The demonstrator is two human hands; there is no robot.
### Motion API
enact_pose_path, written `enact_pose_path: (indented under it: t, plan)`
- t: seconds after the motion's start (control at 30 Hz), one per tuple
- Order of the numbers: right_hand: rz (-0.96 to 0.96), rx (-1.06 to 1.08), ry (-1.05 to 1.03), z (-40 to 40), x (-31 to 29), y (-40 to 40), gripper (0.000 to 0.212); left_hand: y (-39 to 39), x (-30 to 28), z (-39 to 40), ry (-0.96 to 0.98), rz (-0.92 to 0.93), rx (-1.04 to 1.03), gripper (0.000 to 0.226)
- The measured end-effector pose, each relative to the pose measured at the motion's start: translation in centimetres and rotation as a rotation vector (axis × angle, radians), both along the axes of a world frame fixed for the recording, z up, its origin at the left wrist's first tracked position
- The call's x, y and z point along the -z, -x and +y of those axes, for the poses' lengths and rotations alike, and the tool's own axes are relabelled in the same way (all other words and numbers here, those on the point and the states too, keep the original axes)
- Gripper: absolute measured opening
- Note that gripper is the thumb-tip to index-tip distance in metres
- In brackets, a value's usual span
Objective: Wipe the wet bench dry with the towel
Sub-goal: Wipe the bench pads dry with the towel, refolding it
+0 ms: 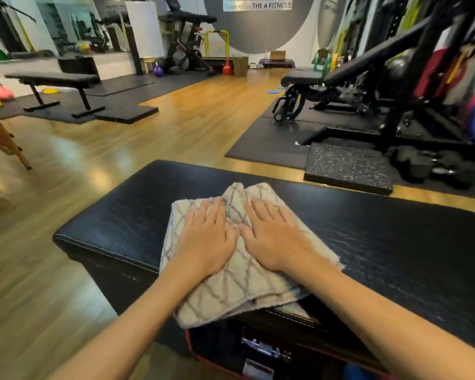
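A black padded bench (381, 231) runs across the lower middle of the head view, its left end rounded. A beige towel (236, 286) with a grey diamond pattern lies folded on it, its near edge hanging over the bench's front side. My left hand (206, 242) presses flat on the towel's left half with straight fingers. My right hand (272, 237) presses flat on the right half, thumbs nearly touching. Both forearms reach in from the bottom.
Wooden floor stretches beyond the bench. A speckled black mat block (348, 168) and dumbbells (433, 168) lie behind it at right, under an adjustable bench rack (340, 78). A flat bench (52, 78) stands far left. A bag (258, 352) sits below the bench's front.
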State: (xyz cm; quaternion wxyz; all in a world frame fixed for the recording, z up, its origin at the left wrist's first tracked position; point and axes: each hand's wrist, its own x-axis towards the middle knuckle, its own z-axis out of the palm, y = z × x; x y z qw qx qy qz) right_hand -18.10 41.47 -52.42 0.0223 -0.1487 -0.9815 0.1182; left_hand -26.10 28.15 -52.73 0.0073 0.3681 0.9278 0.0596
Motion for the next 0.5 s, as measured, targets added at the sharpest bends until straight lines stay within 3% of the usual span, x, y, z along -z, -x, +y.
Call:
enact_pose_path:
  t: [0.07,0.2,0.33,0.4,0.5]
  plan:
    - [0.038,0.061,-0.001,-1.0,0.2,-2.0,0.061,-1.0,0.1,-0.6,-0.023,0.027,0.038,0.087]
    - [0.032,0.145,0.004,-0.4,0.3,-1.9,0.061,0.1,-0.1,0.6,0.017,0.006,0.096,0.093]
    - [0.011,0.35,0.001,2.0,0.0,-0.3,0.064,3.7,-0.6,4.6,0.014,-0.041,0.163,0.064]
    - [-0.015,0.396,0.037,2.9,-0.4,0.3,0.067,4.8,-0.8,5.9,-0.076,-0.085,0.198,0.058]
    - [0.074,0.253,0.144,3.4,-1.5,-1.2,0.068,5.4,-0.8,5.2,-0.409,-0.195,0.295,0.046]
